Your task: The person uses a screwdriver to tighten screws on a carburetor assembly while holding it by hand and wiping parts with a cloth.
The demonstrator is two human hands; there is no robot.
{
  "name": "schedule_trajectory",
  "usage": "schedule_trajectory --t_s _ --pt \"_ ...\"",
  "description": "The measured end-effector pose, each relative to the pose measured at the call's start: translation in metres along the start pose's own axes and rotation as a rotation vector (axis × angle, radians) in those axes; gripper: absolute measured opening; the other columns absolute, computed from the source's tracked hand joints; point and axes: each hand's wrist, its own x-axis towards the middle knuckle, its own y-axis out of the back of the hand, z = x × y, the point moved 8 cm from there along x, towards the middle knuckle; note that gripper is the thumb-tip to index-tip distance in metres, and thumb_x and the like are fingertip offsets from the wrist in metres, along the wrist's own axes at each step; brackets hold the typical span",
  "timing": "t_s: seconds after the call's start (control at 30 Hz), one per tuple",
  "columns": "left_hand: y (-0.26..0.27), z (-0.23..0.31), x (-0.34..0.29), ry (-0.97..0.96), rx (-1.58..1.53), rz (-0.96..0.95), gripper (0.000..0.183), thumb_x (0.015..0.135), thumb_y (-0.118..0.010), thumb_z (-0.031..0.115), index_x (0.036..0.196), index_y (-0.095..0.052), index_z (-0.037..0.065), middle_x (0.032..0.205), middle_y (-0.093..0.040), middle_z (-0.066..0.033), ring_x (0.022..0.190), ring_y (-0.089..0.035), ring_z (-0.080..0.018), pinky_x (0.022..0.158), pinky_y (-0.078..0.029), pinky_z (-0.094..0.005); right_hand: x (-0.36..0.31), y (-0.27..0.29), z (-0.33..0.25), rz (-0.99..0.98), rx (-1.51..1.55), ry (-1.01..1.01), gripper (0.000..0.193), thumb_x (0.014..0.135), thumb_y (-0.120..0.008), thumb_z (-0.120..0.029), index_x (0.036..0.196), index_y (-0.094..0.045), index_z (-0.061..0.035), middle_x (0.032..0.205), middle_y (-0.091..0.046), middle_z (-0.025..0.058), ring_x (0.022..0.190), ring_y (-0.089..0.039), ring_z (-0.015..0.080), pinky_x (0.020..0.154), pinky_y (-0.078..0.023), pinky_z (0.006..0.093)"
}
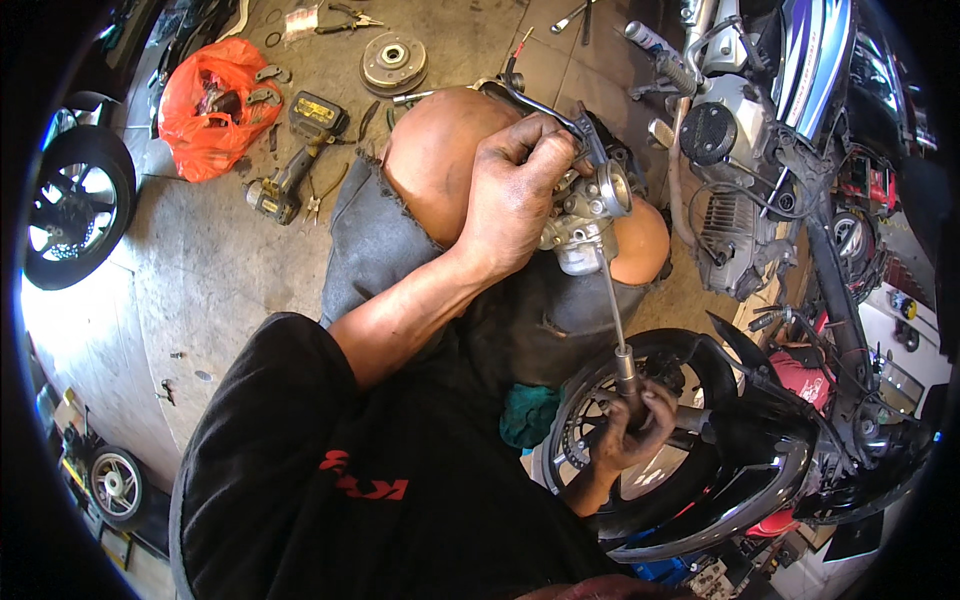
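My left hand [515, 190] is closed around one side of a grey metal carburetor [582, 225] and holds it up above my knees. In my right hand [642, 430], lower down, a long-shafted screwdriver [613, 305] is gripped by its handle and points upward. Its tip meets the underside of the carburetor, near the bowl; exactly what it touches there is too small to tell. A dark cable or hose [535, 100] runs to the carburetor's top, partly behind my left hand.
A motorcycle engine [735, 215] and frame stand close on the right, with a black-tyred wheel [570, 430] near my right hand. On the floor lie a cordless impact driver [295, 160], pliers [350, 18], a round metal hub [393, 63] and an orange plastic bag [210, 120].
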Motion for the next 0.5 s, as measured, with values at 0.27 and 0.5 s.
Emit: schedule_trajectory --t_s 0.27,0.5 --pt "0.003 -0.002 -0.001 0.021 -0.025 0.041 0.020 0.089 -0.051 0.013 0.075 -0.059 0.000 0.074 -0.060 -0.0039 0.067 -0.052 -0.0082 0.061 -0.043 -0.0238 -0.005 0.014 0.014 0.321 0.472 -0.127 0.055 0.070 -0.081 -0.007 0.109 -0.042 -0.0114 0.104 -0.053 0.0115 0.104 -0.049 0.0273 0.081 -0.049 0.0364" --pt "0.003 0.002 -0.002 -0.001 -0.041 0.059 0.021 0.090 -0.052 0.015 0.077 -0.059 0.000 0.074 -0.060 -0.0039 0.066 -0.053 -0.0078 0.060 -0.045 -0.0235 -0.016 0.001 0.038 0.343 0.519 -0.510 0.051 0.096 -0.041 -0.046 0.115 -0.039 0.0009 0.087 -0.054 0.0174 0.052 -0.053 0.0193 0.051 -0.047 0.0283"
